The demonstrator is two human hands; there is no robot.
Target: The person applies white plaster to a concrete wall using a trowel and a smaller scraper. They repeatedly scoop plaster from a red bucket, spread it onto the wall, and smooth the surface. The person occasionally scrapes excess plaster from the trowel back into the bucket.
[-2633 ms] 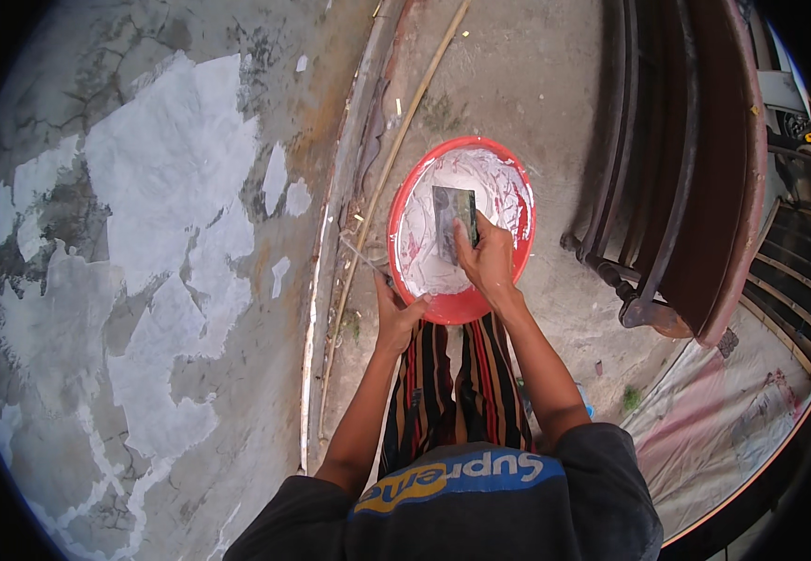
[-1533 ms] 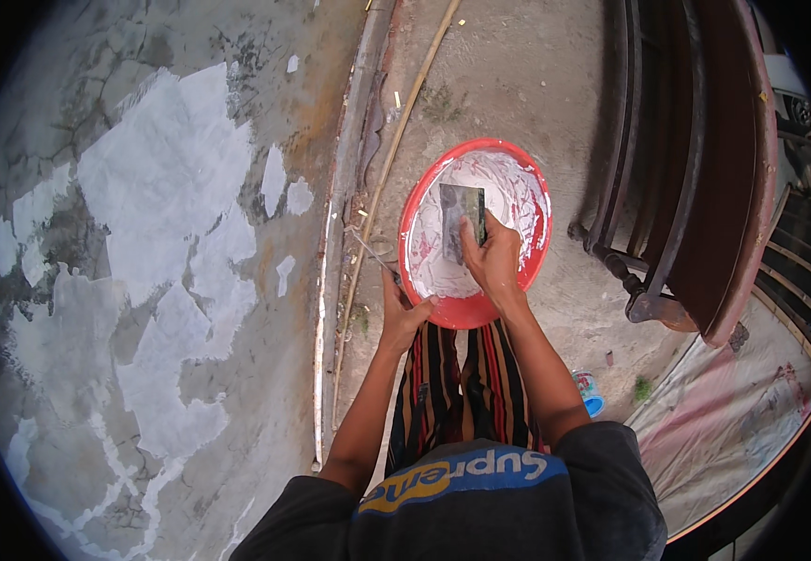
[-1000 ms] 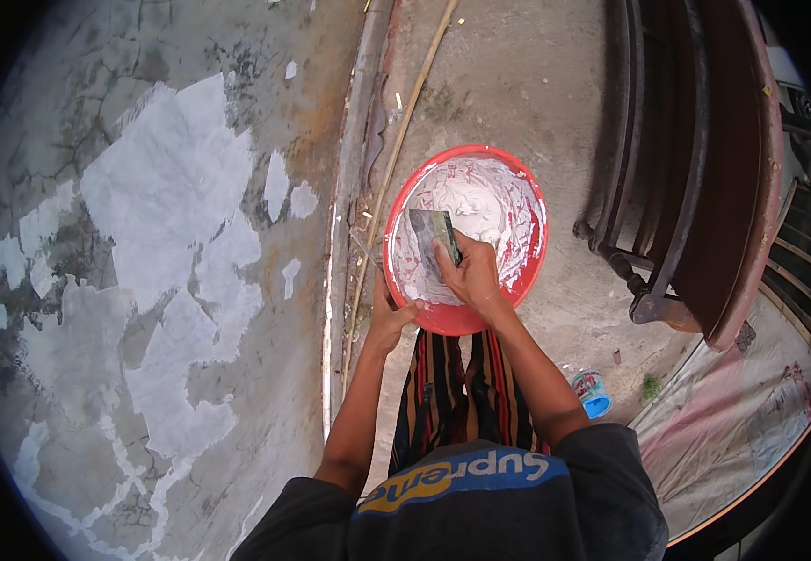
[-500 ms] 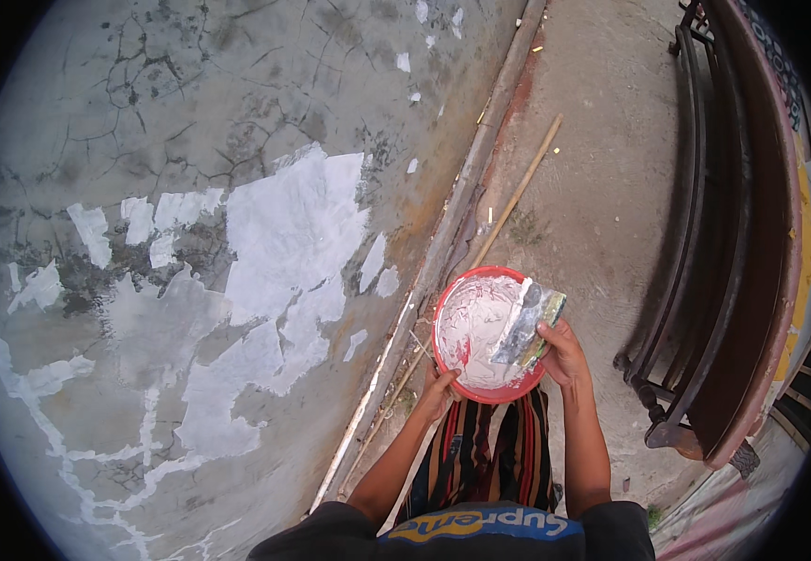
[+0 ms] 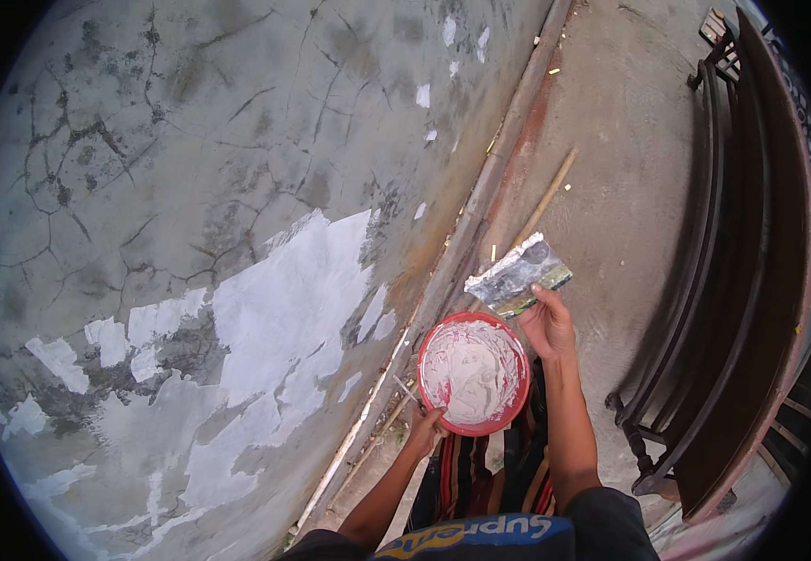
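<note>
My right hand [image 5: 549, 327] grips a wide, flat putty scraper [image 5: 522, 276] above the far rim of a round red tub [image 5: 521, 397]. White paste coats the scraper's far left edge, and grey smears cover its blade. Thick whitish putty [image 5: 469, 369] fills the tub, its surface marked with swirls. My left hand [image 5: 427, 430] is closed on the tub's near left rim, with the thumb over the edge. A thin grey strip [image 5: 405, 388] sticks out beside that hand; whether the hand holds it too is unclear.
At left rises a cracked grey wall [image 5: 209, 112] with white putty patches [image 5: 293, 290]. A ledge [image 5: 462, 234] runs along its foot. On the ground beyond the tub lies a wooden pole [image 5: 550, 192]. A dark wooden bench [image 5: 752, 280] stands at right.
My right hand has lifted the scraper out of the tub and away toward the far side, with paste along its edge. The tub has shifted slightly nearer and left in view, still held by my left hand.
</note>
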